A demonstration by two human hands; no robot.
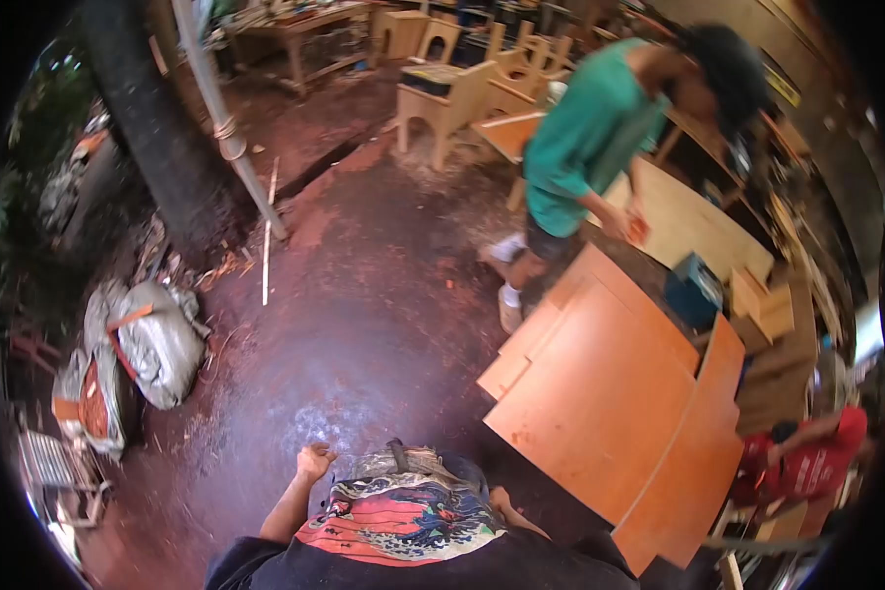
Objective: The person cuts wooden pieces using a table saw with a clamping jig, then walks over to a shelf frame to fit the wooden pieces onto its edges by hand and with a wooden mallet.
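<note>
My left hand [315,460] hangs at the lower middle, beside my body and above the dark floor. Its fingers are curled in and nothing shows in them. My right hand [501,499] is close to my right side, its fingers mostly hidden. Between the hands is the front of my dark printed shirt [403,521]. Orange-brown wooden panels [590,383] lie stacked to the right of my right hand, apart from it.
Beyond the panels a person in a green shirt [580,147] leans over a pale board [698,216]. Someone in red [806,457] is at far right. Wooden chairs [442,103] stand behind. Filled sacks [152,344], a pole [221,128] and a tree trunk [162,128] are left.
</note>
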